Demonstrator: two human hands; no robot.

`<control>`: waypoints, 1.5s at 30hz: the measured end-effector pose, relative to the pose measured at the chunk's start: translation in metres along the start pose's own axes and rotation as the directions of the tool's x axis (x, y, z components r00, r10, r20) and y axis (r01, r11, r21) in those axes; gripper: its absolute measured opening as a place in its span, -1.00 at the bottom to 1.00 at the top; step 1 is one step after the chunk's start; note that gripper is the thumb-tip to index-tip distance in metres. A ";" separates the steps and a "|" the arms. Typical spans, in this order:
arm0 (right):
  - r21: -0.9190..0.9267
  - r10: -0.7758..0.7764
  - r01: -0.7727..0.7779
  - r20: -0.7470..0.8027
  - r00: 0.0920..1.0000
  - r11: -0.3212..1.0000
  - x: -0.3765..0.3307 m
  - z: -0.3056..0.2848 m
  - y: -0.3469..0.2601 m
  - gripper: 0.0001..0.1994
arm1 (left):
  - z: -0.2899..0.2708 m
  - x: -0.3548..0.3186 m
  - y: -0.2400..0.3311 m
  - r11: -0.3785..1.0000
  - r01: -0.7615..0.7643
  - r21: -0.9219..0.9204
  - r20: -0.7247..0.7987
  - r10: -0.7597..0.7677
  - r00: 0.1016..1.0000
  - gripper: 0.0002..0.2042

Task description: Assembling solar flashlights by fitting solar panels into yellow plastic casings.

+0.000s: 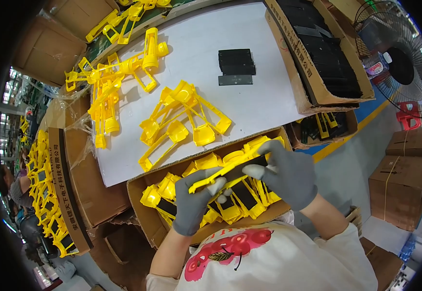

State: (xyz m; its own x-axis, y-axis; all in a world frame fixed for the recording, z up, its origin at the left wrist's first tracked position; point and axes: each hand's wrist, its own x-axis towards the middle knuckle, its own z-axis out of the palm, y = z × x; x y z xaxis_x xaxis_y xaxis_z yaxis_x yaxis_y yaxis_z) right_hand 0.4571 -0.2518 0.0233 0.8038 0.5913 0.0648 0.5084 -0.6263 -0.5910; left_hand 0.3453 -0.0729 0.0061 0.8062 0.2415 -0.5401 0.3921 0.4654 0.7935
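Note:
Both my hands wear grey gloves. Between them, above an open carton, is a yellow plastic frame [226, 170] with a flat black plate [244, 169] along it. My left hand [191, 203] is closed on the frame's near-left end. My right hand [291, 174] pinches its far-right end, the thumb against the black plate. Below, the carton [138, 198] holds several similar yellow frames [250, 207], some with black plates set in. More yellow frames [184, 92] lie loosely heaped on the white tabletop [191, 53]. A small stack of black plates [236, 62] rests farther back.
At the far right of the table stands a carton [312, 82] packed with black plates. A fan [401, 65], a bottle [376, 65] and a red stool [407, 115] are beyond it. Brown boxes [399, 186] sit at right; another carton of yellow frames [41, 179] is at left.

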 end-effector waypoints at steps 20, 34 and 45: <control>0.507 0.162 -0.306 0.308 0.937 0.806 -0.023 0.023 0.015 -0.59 | -0.155 -0.065 0.044 0.808 0.231 0.542 -0.182 -0.156 0.971 -0.83; 0.067 0.041 -0.037 -0.052 0.998 0.997 0.104 0.023 0.085 -0.78 | -0.074 0.099 0.092 -0.095 -0.164 0.982 0.181 0.723 0.667 -0.65; -0.361 -0.227 0.237 0.068 0.971 0.902 0.208 0.072 0.083 -0.73 | -0.041 0.155 0.111 0.189 -0.063 0.980 -0.024 0.423 0.906 -0.56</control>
State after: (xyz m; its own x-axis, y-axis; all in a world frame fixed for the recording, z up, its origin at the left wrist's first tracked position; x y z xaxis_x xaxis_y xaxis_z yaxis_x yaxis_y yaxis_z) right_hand 0.6441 -0.1444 -0.0696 0.6442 0.7514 0.1426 0.7602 -0.6084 -0.2279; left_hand 0.4953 0.0503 -0.0010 0.8857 0.4356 -0.1606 0.4578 -0.7615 0.4588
